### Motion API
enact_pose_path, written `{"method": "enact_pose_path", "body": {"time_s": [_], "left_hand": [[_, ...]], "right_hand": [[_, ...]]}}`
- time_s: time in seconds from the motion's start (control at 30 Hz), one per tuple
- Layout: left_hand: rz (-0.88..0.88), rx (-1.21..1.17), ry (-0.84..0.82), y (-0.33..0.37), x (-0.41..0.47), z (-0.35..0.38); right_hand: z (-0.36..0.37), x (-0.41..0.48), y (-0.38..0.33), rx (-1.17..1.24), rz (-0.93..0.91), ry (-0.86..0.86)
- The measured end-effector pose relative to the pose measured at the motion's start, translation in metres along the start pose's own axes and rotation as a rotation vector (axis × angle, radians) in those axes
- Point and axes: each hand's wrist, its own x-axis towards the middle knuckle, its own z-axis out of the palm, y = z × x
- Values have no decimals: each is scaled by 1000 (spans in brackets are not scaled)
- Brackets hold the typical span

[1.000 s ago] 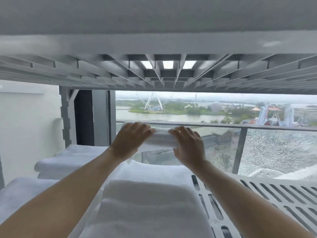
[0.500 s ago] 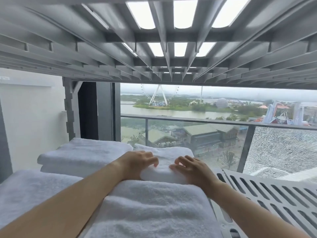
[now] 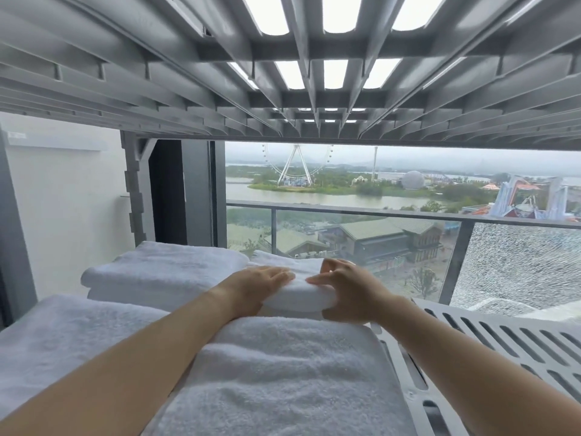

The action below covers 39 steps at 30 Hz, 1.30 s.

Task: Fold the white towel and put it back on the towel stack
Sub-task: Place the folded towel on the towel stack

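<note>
Slatted grey shelf (image 3: 509, 338) carries everything, with a ribbed shelf underside overhead and a glass balcony rail beyond. Large folded towel (image 3: 276, 372) lies nearest; a second pile (image 3: 163, 272) sits far left. Between them, at centre, the white towel (image 3: 298, 294) is folded small and rests on top of the towel stack (image 3: 295, 311), of which only a thin edge shows under it.

Left hand (image 3: 251, 287) lies flat on its left end, fingers together and pressing down. Right hand (image 3: 349, 291) cups the right end, fingers (image 3: 327, 272) curled and slightly spread, thumb low on the near edge.

Judgement: terry is light, soft, compressible, not slippery; folds may spring open. Best held flat across both ends, squaring edges.
</note>
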Motion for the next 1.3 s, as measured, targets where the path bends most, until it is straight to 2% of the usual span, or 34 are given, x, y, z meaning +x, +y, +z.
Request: {"method": "enact_pose_path", "body": {"time_s": [0.17,0.23,0.3,0.43,0.53,0.63,0.7,0.8,0.9,1.03,1.1,1.23,1.3], "left_hand": [[47,-16,-129,4,0,10],[37,-35,-119,4,-1,10],[36,-66,-125,4,-1,7],[-53,-240,-267,-2,5,-14],[-209,-467,-310,-3,24,-31],[-283,-572,-195,11,41,-22],[-266,-490,-187,20,45,-4],[-308,-297,-238,17,45,25],[-339,-255,-279,15,45,32],[-349,-247,-277,16,44,29],[-354,-250,-257,15,40,29],[-354,-260,-195,14,36,29],[-350,-270,-189,14,36,30]], "right_hand": [[21,2,1,-45,-2,-130],[23,1,3,-33,-6,-137],[20,2,3,67,9,-133],[-2,29,4,299,165,-157],[-4,50,9,126,244,-221],[14,55,7,79,344,-254],[29,54,2,148,387,-252],[47,51,-1,127,438,-348],[54,50,0,113,520,-409],[49,52,-1,137,538,-426],[44,53,-1,184,513,-387],[38,39,6,303,447,-129],[41,27,8,311,409,-165]]}}
